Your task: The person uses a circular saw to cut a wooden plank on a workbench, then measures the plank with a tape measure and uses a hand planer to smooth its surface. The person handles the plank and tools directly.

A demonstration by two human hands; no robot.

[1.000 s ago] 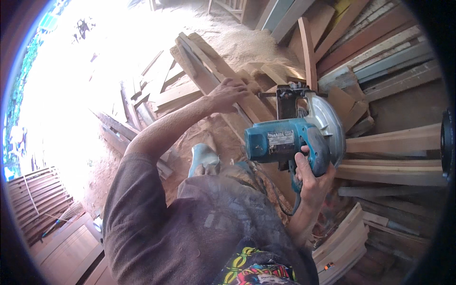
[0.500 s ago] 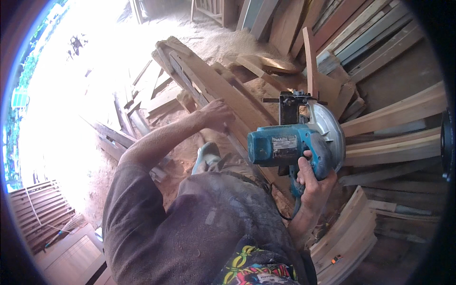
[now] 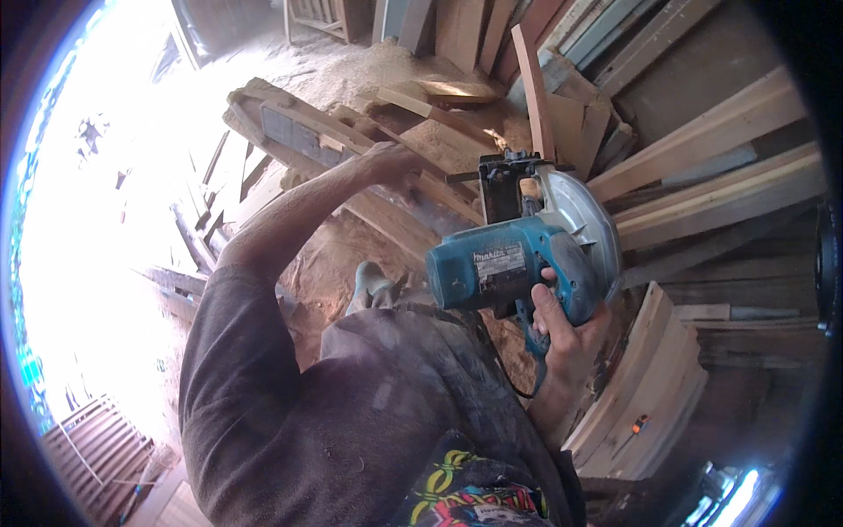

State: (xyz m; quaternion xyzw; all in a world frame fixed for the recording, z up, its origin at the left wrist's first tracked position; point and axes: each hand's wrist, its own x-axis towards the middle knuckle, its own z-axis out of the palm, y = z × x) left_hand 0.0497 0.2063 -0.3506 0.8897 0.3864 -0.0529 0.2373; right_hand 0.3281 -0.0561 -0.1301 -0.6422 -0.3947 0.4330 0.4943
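Note:
My right hand (image 3: 569,338) is wrapped round the rear handle of a blue circular saw (image 3: 492,263). The saw's silver blade guard (image 3: 581,211) faces right, and its dark base plate points away from me. Beyond the saw's left side, my left hand (image 3: 393,165) is closed over the edge of a long wooden board (image 3: 347,132); its fingertips are partly hidden. Below that hand lies another plank (image 3: 386,224), slanting toward the saw. A power cord (image 3: 500,364) runs down from the saw beside my body.
Long planks (image 3: 702,149) fan out on the right, with more timber leaning at the back. A curved stack of boards (image 3: 645,386) bears a small orange item (image 3: 640,424). Sawdust (image 3: 351,75) and offcuts cover the ground. A slatted wooden piece (image 3: 101,452) lies lower left.
The view has shifted, so most things sit further left. Under my left hand the board has tilted away from the plank beside it, showing a grey patch. The saw stays in my right hand.

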